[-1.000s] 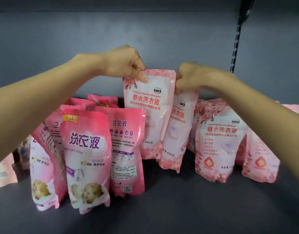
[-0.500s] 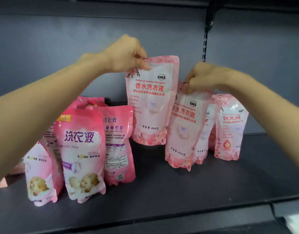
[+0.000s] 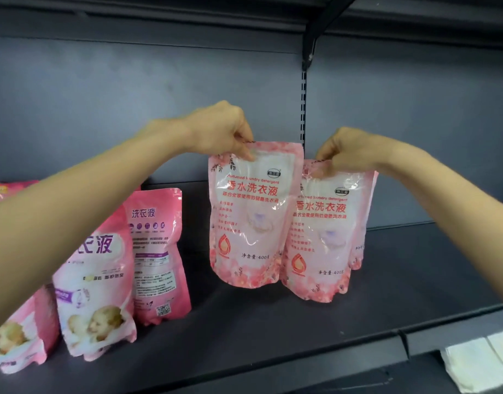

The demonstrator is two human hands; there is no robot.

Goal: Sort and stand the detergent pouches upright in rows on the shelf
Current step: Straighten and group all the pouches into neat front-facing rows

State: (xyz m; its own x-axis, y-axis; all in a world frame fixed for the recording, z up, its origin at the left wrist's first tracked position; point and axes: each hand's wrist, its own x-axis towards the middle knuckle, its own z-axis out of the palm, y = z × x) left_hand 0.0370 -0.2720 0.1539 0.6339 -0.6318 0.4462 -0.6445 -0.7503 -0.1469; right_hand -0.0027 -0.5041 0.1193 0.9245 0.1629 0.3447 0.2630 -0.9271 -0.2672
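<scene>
My left hand (image 3: 219,129) pinches the top edge of a pale pink floral detergent pouch (image 3: 250,220), which hangs upright with its base at the dark shelf (image 3: 273,331). My right hand (image 3: 347,150) grips the top of a second matching pouch (image 3: 321,237), standing just right of the first and overlapping it slightly. Another pale pouch (image 3: 359,251) peeks out behind the second one. To the left stand darker pink pouches: one showing its back label (image 3: 156,257) and one with babies on the front (image 3: 97,288).
More pink pouches (image 3: 14,336) crowd the shelf's left end, partly behind my left forearm. A slotted upright (image 3: 303,103) runs up the grey back panel. White paper (image 3: 483,362) lies below the shelf's front edge at lower right.
Both hands have carried their pouches rightward along the shelf and lowered them side by side. The view has shifted, so the pale pouches further right are out of sight.
</scene>
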